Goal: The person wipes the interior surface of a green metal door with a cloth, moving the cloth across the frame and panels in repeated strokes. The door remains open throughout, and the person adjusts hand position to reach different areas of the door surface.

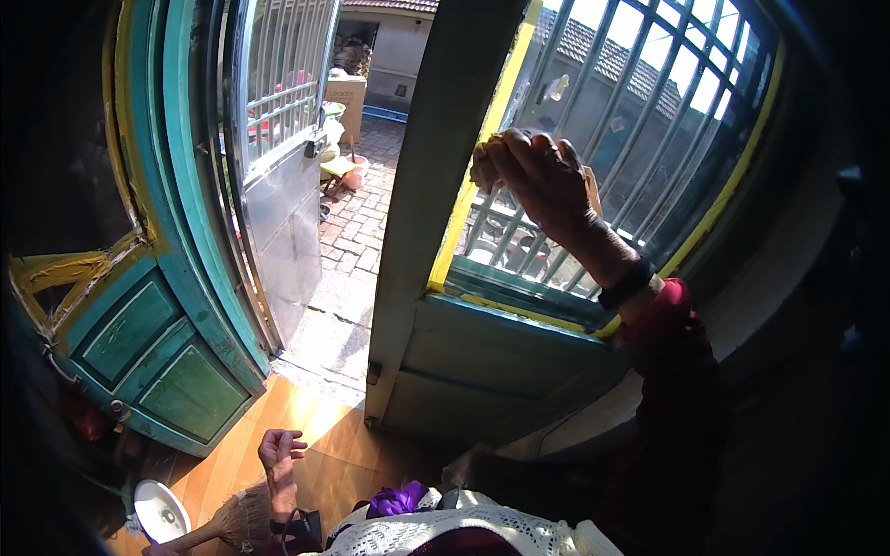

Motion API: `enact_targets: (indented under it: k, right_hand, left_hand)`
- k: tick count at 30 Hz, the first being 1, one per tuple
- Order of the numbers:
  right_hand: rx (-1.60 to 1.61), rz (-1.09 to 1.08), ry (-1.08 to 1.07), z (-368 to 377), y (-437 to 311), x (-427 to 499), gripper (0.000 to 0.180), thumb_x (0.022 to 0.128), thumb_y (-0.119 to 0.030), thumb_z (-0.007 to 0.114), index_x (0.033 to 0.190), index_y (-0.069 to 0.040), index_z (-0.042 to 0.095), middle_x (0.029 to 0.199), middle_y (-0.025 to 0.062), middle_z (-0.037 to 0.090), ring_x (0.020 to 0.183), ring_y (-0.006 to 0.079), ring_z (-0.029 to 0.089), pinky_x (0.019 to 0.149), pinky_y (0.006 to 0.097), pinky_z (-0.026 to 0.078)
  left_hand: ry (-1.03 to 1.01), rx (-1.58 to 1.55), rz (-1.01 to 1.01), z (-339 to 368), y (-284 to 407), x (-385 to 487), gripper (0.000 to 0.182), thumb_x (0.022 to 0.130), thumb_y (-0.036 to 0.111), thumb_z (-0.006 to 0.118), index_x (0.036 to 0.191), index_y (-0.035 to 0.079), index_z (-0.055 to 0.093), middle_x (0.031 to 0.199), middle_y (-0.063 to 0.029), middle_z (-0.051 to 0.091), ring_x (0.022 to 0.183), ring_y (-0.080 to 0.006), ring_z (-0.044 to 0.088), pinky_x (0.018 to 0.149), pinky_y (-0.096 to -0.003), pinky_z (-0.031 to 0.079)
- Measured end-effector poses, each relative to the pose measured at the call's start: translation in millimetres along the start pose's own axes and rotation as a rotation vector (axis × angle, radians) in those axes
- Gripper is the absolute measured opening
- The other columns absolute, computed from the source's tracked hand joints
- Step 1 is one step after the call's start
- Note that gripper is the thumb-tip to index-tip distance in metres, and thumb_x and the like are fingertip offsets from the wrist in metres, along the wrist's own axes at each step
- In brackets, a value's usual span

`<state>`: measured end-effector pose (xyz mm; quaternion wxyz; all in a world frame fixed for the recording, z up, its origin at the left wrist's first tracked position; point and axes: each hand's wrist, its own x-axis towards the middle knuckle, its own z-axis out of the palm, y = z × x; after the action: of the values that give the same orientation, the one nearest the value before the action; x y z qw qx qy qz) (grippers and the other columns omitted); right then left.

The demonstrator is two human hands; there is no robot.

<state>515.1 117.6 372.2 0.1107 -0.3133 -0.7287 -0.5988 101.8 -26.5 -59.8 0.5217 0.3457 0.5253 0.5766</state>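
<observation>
My right hand (539, 174), with a dark band at the wrist, is raised against the glass pane of the green wooden door (480, 368), near the pane's yellow edging (455, 233). Its fingers are bent around a crumpled brownish cloth (485, 168) that touches the pane's left side. Metal bars show behind the glass. Low at the left, my left hand (280, 448) hangs over the tiled floor (334, 459) with nothing in it, its fingers loosely curled and apart. A straw broom (240, 518) lies just below and left of that hand.
A second green door leaf (167, 361) stands at the left, with a white basin (161, 513) on the floor below it. Between the leaves, a metal gate (285, 181) stands swung outward onto a brick-paved yard (361, 222) holding a cardboard box (345, 104) and a pink bucket (356, 172).
</observation>
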Motion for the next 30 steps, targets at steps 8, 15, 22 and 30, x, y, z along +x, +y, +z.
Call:
enact_targets:
  k: [8, 15, 22, 30]
  right_hand:
    - [-0.09, -0.347, -0.159, 1, -63, -55, 0.038, 0.081, -0.024, 0.073, 0.117, -0.02, 0.061, 0.11, 0.001, 0.052, 0.106, 0.0131, 0.051, 0.092, 0.0361, 0.037]
    - [-0.11, 0.021, -0.043, -24, 68, -6, 0.053, 0.078, -0.021, 0.079, 0.126, -0.015, 0.058, 0.122, 0.0053, 0.058, 0.103, 0.0207, 0.06, 0.082, 0.037, 0.05]
    - [-0.373, 0.175, 0.46, -34, 201, 75, 0.043, 0.082, -0.02, 0.081, 0.12, -0.015, 0.062, 0.11, 0.0076, 0.065, 0.089, 0.026, 0.065, 0.073, 0.0391, 0.056]
    - [-0.133, 0.3, 0.41, -20, 185, 100, 0.053, 0.084, -0.037, 0.078, 0.13, -0.019, 0.058, 0.132, 0.0101, 0.059, 0.115, 0.0324, 0.059, 0.09, 0.0511, 0.047]
  left_hand:
    - [0.008, -0.001, 0.025, -13, 2, -5, 0.026, 0.097, 0.029, 0.064, 0.1, 0.004, 0.058, 0.093, -0.0104, 0.07, 0.071, -0.0165, 0.069, 0.059, -0.0261, 0.055]
    - [0.064, 0.018, 0.038, -21, 3, 5, 0.025, 0.096, 0.029, 0.062, 0.097, 0.004, 0.058, 0.089, -0.0117, 0.07, 0.068, -0.0177, 0.07, 0.055, -0.0261, 0.055]
    - [0.126, -0.002, 0.043, -15, 15, 11, 0.028, 0.095, 0.028, 0.063, 0.096, 0.001, 0.058, 0.088, -0.0122, 0.069, 0.066, -0.0177, 0.068, 0.056, -0.0271, 0.055]
    - [0.182, -0.056, 0.047, -16, 9, 19, 0.023, 0.095, 0.025, 0.063, 0.095, 0.002, 0.057, 0.087, -0.0119, 0.069, 0.064, -0.0181, 0.068, 0.052, -0.0268, 0.054]
